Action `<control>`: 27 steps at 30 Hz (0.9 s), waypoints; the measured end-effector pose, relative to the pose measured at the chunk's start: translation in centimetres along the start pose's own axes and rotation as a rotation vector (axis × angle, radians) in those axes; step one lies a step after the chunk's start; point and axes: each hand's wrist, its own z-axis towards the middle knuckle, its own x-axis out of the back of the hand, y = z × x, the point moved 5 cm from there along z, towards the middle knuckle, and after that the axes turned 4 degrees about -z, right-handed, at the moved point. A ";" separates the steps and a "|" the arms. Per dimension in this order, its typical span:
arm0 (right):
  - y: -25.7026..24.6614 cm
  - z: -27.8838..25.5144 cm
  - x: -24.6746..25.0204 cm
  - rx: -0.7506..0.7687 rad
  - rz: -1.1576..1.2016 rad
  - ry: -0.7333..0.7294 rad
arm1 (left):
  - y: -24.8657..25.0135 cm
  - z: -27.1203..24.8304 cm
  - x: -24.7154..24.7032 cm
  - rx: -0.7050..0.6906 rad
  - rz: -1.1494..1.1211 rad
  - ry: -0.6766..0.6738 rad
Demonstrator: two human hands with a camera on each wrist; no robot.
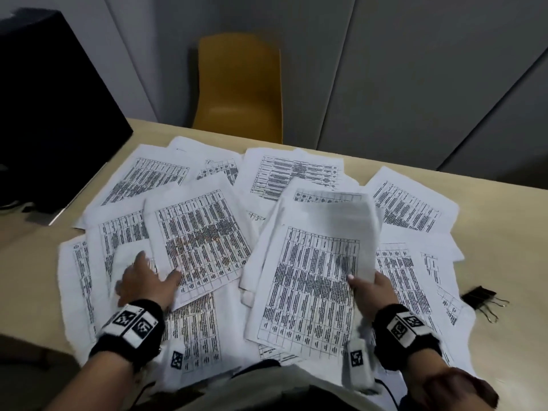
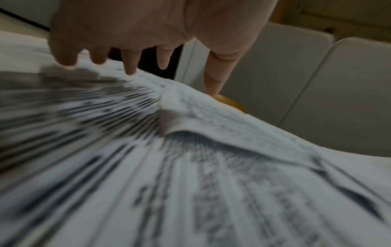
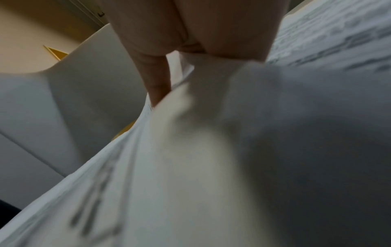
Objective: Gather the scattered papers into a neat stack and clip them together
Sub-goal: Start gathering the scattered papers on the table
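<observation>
From the head camera I see the papers (image 1: pixel 207 232) spread in an overlapping sprawl across most of the table (image 1: pixel 498 209), nothing squared up yet. My left hand (image 1: pixel 145 281) lies with its fingers spread on the sheets at the near left, the thumb touching the bottom edge of a tilted printed sheet. My right hand (image 1: pixel 372 290) pinches a small bundle of sheets (image 1: pixel 311 277) by its right edge, thumb on top, and the bundle's far end is lifted and curling. The binder clip (image 1: pixel 482 298) sits on the table just past the right edge of the sprawl, untouched. A yellow chair (image 1: pixel 240 84) stands beyond the table and a dark monitor (image 1: pixel 50 108) at the far left.

The left wrist camera shows that hand (image 2: pixel 148 33) wide, fingertips (image 2: pixel 131 70) pressing down onto blurred print, holding nothing.

The right wrist camera shows the right hand (image 3: pixel 190 33) closed around white paper (image 3: pixel 211 150), thumb along its edge; everything else is smeared.

My worries from here: the bundle is held by one edge only, so I judge it could fan out or shed a sheet if I swing it over. Sliding the left hand may drag several layers at once and crease them. Sheets hang over the near table edge and could slip off
</observation>
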 end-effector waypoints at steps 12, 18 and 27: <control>0.1 -1.6 -1.6 0.005 0.019 -0.101 | -0.1 -0.3 -1.2 0.085 0.003 0.024; 0.4 -0.9 -1.3 0.060 0.012 -0.023 | -1.9 1.1 1.3 0.237 -0.018 0.089; 0.6 -0.8 -1.2 0.070 0.013 -0.007 | -1.6 1.1 1.0 0.206 0.034 0.005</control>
